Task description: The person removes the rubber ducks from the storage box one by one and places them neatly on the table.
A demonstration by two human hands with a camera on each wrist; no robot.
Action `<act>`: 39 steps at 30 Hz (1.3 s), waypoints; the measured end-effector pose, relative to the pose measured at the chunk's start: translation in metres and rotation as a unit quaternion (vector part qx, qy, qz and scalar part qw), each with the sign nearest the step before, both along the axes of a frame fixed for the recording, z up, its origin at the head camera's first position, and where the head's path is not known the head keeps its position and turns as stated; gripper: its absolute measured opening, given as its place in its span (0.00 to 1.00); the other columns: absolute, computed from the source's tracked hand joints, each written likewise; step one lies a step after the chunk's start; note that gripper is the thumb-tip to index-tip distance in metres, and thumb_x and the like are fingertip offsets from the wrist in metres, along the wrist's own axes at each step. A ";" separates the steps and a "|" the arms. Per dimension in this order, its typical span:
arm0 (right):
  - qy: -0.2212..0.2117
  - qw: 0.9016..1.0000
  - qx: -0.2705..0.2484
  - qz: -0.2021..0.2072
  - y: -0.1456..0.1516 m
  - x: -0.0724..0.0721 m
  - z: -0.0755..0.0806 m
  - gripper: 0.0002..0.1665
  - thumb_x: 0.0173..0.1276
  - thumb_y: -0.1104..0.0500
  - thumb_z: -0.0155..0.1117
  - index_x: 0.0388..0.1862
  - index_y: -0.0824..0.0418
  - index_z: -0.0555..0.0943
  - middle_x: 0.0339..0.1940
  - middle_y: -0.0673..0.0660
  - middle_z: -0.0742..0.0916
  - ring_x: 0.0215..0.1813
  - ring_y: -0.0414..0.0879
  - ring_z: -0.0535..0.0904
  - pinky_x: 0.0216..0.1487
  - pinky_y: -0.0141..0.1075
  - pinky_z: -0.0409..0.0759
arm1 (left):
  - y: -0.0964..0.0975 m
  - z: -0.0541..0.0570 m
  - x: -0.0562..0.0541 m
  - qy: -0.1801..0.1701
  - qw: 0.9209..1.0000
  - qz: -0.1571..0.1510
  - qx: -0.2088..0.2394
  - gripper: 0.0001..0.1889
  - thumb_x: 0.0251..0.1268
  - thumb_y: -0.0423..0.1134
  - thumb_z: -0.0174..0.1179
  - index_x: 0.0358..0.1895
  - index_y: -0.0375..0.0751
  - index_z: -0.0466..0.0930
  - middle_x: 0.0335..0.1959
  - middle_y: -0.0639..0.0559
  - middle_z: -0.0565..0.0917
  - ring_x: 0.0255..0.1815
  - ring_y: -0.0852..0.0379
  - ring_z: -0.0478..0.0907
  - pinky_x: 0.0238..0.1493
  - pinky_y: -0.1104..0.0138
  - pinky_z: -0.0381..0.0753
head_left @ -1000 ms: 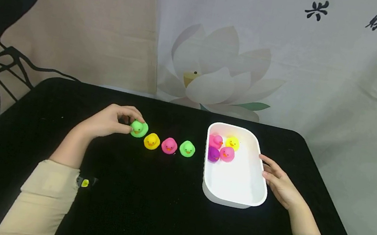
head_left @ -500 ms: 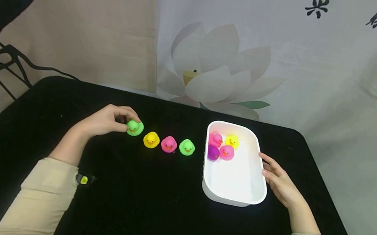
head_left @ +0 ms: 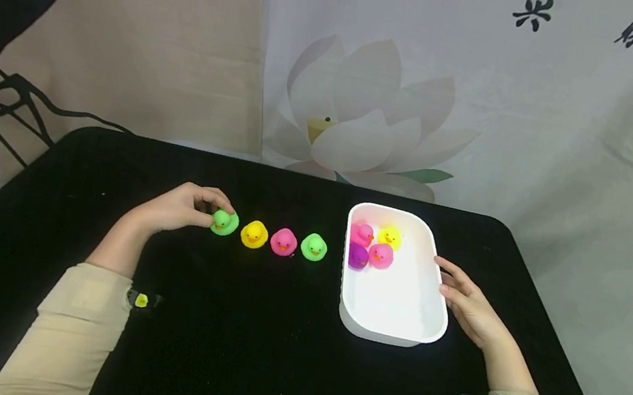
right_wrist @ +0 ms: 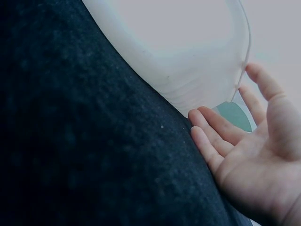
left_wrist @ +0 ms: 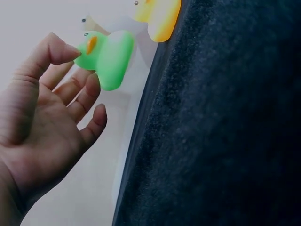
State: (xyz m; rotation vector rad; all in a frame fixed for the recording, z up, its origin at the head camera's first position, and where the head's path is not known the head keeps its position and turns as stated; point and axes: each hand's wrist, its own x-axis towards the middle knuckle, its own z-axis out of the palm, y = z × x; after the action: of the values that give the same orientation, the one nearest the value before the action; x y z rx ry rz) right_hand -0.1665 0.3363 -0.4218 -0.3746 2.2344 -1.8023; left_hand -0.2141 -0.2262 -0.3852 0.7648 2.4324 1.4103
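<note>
My left hand (head_left: pixel 179 209) pinches a green rubber duck (head_left: pixel 223 222) by its head, between thumb and fingers. In the left wrist view, the thumb tip meets the green duck (left_wrist: pixel 109 59) near its orange beak, and the other fingers bend behind it. Just to its right sits a yellow rubber duck (head_left: pixel 254 235), followed in a row by a pink duck (head_left: pixel 284 242) and another green duck (head_left: pixel 314 247). At the right, my right hand (head_left: pixel 470 306) rests its fingertips on the side of a white plastic bin (head_left: pixel 390 338), with fingers loosely extended in the right wrist view.
Inside the bin, at its far left, lie a yellow duck (head_left: pixel 390 237), a purple duck (head_left: pixel 358 256) and two pink ducks, one being the nearer pink duck (head_left: pixel 380 256). A black cloth covers the table (head_left: pixel 266 355). Behind it hangs a printed curtain (head_left: pixel 193 33).
My left hand has shifted the green duck left, away from the yellow one, then slightly toward me, level with the row. The right hand stays at the bin.
</note>
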 end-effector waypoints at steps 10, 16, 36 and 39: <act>0.000 1.000 0.006 -0.004 0.000 0.000 -0.001 0.32 0.75 0.59 0.51 0.75 0.56 0.57 0.70 0.71 0.62 0.59 0.42 0.75 0.55 0.33 0.73 | 0.001 -0.007 -0.002 -0.013 1.000 -0.004 -0.004 0.14 0.59 0.28 0.59 0.49 0.39 0.81 0.51 0.46 0.79 0.52 0.46 0.72 0.52 0.50 0.70; -0.002 1.000 0.007 -0.006 0.000 0.000 0.000 0.32 0.75 0.59 0.52 0.75 0.55 0.57 0.70 0.71 0.62 0.59 0.41 0.75 0.55 0.32 0.73 | 0.000 -0.013 -0.003 -0.020 1.000 -0.008 -0.003 0.14 0.60 0.29 0.58 0.50 0.37 0.80 0.51 0.45 0.78 0.53 0.45 0.72 0.52 0.51 0.71; -0.002 1.000 0.012 -0.004 0.001 0.000 -0.001 0.32 0.75 0.58 0.51 0.75 0.56 0.56 0.71 0.71 0.61 0.59 0.40 0.74 0.55 0.32 0.73 | -0.002 -0.015 -0.003 -0.059 0.998 0.004 -0.018 0.16 0.63 0.30 0.57 0.54 0.38 0.79 0.55 0.42 0.77 0.57 0.42 0.70 0.57 0.43 0.66; -0.003 1.000 0.015 -0.006 0.000 0.000 0.000 0.32 0.75 0.58 0.51 0.75 0.56 0.56 0.71 0.71 0.62 0.59 0.40 0.74 0.55 0.32 0.73 | -0.003 -0.014 -0.002 -0.059 0.998 0.004 -0.018 0.16 0.64 0.30 0.57 0.55 0.39 0.79 0.55 0.42 0.76 0.57 0.43 0.70 0.57 0.43 0.66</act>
State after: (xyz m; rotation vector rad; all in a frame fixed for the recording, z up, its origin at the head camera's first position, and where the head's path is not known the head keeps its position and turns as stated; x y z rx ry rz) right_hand -0.1666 0.3368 -0.4223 -0.3513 2.2618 -1.7709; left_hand -0.2166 -0.2289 -0.3988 0.6457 2.3668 1.3712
